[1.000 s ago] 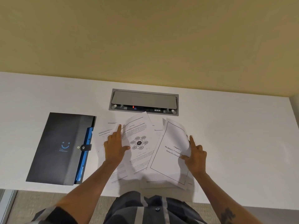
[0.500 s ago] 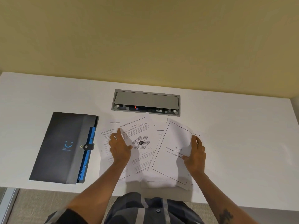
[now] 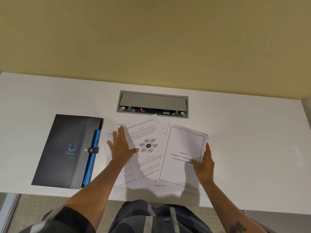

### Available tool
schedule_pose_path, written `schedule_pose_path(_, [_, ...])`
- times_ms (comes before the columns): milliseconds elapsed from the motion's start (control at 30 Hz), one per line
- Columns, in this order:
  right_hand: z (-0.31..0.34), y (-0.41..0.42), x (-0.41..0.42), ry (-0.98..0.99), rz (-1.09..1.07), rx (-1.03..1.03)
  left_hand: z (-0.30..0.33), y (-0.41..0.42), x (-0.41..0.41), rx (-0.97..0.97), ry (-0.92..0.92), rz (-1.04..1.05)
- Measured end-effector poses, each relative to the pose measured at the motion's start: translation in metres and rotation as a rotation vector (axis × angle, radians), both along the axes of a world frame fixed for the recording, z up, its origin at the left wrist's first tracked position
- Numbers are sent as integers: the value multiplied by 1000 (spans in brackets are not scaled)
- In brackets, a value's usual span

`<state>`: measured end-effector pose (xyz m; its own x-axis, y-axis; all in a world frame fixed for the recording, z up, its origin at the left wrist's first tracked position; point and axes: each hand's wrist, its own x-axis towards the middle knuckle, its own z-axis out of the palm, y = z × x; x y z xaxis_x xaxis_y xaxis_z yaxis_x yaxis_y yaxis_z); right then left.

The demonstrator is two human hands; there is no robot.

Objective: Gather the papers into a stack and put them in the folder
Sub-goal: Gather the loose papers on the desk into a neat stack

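White counter (image 3: pixel 244 148) runs along a yellowish wall, and I look down on it from the head camera. Set into its far side is a grey cable box (image 3: pixel 152 104) with its lid down and a small red light showing. On my left lies the dark folder (image 3: pixel 67 151), closed with a snap tab, blue dividers showing along its right edge.

Just right of the folder the papers (image 3: pixel 148 148) lie fanned out and overlapping, not yet squared into a stack. One sheet with a wheel-shaped diagram sits in the middle, tilted. The cover sheet (image 3: pixel 181 155), bordered and reading "Chapter 3", lies over the right side of the spread, also tilted.

My left hand (image 3: pixel 122 148) rests flat on the left sheets, its fingers (image 3: pixel 121 132) spread and released, gripping nothing. My right hand (image 3: pixel 204 163) is at the right edge of the cover sheet, thumb on top of the page and the other fingers along or behind the edge; I cannot tell whether it really pinches the sheet. Both forearms reach in from the near edge.
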<state>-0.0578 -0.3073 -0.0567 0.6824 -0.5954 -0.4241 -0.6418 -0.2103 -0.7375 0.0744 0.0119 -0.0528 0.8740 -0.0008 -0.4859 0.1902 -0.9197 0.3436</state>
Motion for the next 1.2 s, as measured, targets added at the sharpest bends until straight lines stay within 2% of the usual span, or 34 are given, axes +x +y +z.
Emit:
schedule_pose_path(133, [-2,1,-4,10,15,-67,1,-1,2,-19,-3,-55])
schedule_pose_path(433, [1,10,-5,14,-6,-58,4,-2,6,-1,-59,-120])
schedule_pose_path(500, [1,17,-4,28,-4,-57,2,1,5,-63,-106,-103])
schedule_pose_path(600, [2,18,-6,44,-10,-65,1,-2,-2,-206,-195,-19])
schedule_pose_path(767, [6,24,-4,65,-16,-65,-4,-2,-2,-262,-243,167])
schedule_pose_path(933, [7,29,4,85,2,-40,4,-3,0,-586,-117,485])
schedule_pose_path(1200, [13,63,41,-23,39,140,0,7,-11,-718,-5,557])
